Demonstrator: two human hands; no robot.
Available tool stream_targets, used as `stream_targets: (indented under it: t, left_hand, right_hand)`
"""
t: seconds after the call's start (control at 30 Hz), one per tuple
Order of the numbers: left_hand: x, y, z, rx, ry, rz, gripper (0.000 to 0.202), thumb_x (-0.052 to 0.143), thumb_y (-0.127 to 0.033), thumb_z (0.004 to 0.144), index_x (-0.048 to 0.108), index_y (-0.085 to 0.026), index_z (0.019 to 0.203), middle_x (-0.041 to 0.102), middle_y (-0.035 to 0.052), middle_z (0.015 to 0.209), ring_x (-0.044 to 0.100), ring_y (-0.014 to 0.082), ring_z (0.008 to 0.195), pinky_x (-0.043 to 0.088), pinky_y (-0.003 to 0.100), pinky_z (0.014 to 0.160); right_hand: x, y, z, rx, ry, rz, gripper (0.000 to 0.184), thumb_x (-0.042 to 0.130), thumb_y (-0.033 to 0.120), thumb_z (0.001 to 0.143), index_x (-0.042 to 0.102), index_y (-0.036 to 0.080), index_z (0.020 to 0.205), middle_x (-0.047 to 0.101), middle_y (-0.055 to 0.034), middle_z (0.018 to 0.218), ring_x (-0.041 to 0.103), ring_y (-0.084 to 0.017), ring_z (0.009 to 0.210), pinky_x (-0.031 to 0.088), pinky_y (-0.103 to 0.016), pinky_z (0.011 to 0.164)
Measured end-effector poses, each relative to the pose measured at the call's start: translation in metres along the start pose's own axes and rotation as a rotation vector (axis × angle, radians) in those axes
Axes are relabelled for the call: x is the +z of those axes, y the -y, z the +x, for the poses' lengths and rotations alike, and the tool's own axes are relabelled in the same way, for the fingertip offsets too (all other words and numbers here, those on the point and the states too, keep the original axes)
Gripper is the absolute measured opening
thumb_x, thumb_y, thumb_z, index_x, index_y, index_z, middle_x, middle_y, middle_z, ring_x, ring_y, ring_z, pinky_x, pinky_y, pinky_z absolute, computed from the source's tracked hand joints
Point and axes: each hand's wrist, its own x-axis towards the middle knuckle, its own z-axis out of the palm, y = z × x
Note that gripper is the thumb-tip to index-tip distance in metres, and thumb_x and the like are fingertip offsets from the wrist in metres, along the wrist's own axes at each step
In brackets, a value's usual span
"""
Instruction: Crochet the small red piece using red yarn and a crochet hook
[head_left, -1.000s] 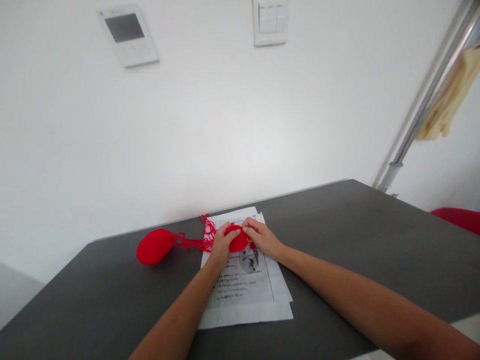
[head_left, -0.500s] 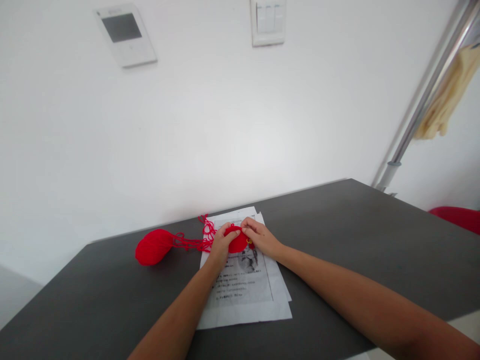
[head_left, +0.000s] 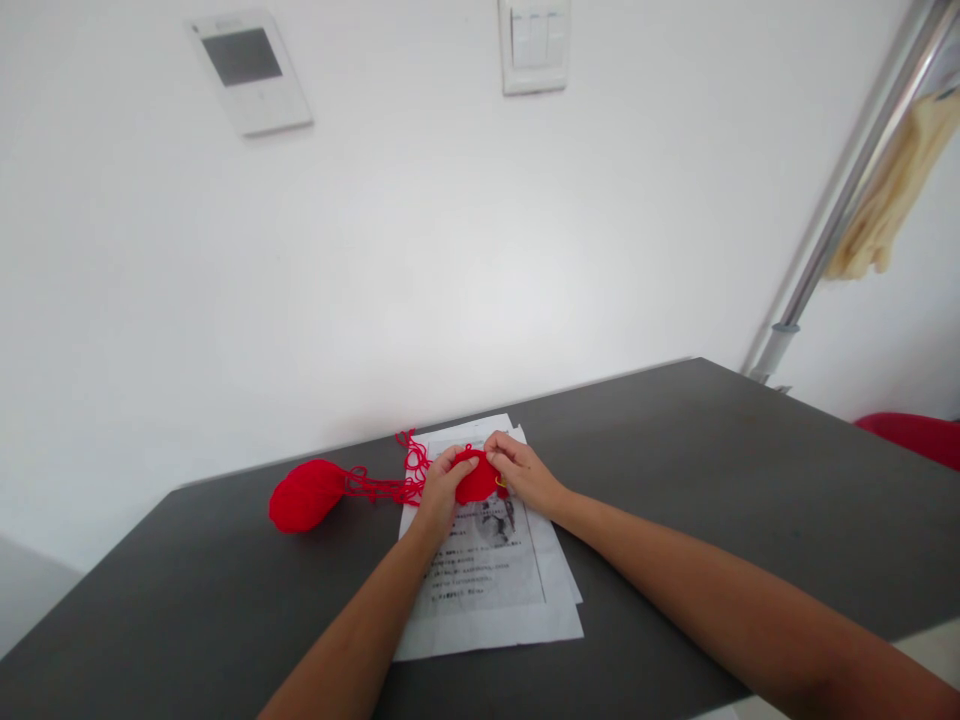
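Note:
A small red crocheted piece (head_left: 475,480) is held between both hands above printed paper sheets (head_left: 491,590) on a dark grey table (head_left: 712,480). My left hand (head_left: 442,490) grips its left edge with curled fingers. My right hand (head_left: 521,470) pinches its right edge, where a small yellow bit shows, too small to name. Loose red yarn (head_left: 390,480) trails left from the piece to a red yarn ball (head_left: 304,495) lying on the table.
A white wall stands just behind the table, with an intercom panel (head_left: 251,70) and a light switch (head_left: 534,45). A metal pole (head_left: 840,200) with pale cloth (head_left: 892,190) rises at the right. A red seat (head_left: 911,435) shows beyond the table's right edge.
Both hands stay on the red piece with only slight finger shifts. The view has drifted a little.

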Motion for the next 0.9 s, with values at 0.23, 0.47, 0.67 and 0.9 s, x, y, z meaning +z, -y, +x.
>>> stream_targets:
  t: [0.23,0.47,0.67,0.9]
  left_hand:
    - [-0.0027,-0.0004,-0.0007,0.032,0.022,-0.005,0.018,0.069,-0.023,0.061,0.052,-0.017,0.065,0.058,-0.0046,0.056,0.052,0.0082,0.049,0.040,0.018,0.048]
    - [-0.0038,0.0006,0.0010,0.038,0.011,0.039,0.021,0.070,-0.025,0.059,0.051,-0.017,0.063,0.056,-0.0054,0.054,0.051,0.0085,0.047,0.039,0.018,0.047]
    - [0.0011,-0.0031,-0.0017,-0.015,0.001,-0.010,0.023,0.072,-0.024,0.055,0.052,-0.017,0.063,0.058,-0.0044,0.054,0.052,0.0092,0.047,0.040,0.019,0.048]
    - [0.0020,-0.0047,-0.0027,-0.014,0.002,-0.021,0.022,0.072,-0.024,0.054,0.052,-0.016,0.062,0.057,-0.0046,0.053,0.051,0.0089,0.045,0.039,0.019,0.047]
  right_hand:
    - [0.0014,-0.0002,0.0006,0.054,0.024,0.040,0.005,0.044,0.023,0.079,0.045,0.020,0.075,0.039,0.0075,0.056,0.036,-0.008,0.047,0.030,-0.018,0.044]
    - [0.0013,-0.0008,0.0001,0.063,0.033,0.048,0.007,0.046,0.025,0.079,0.045,0.020,0.075,0.040,0.0076,0.056,0.037,-0.008,0.046,0.029,-0.018,0.043]
    - [0.0002,-0.0002,0.0008,0.002,0.020,0.058,0.007,0.045,0.023,0.077,0.046,0.019,0.071,0.041,0.0065,0.058,0.038,-0.009,0.050,0.030,-0.019,0.048]
    - [-0.0002,-0.0002,0.0006,-0.006,0.017,0.055,0.006,0.045,0.022,0.076,0.046,0.020,0.071,0.040,0.0067,0.058,0.037,-0.009,0.051,0.030,-0.020,0.049]
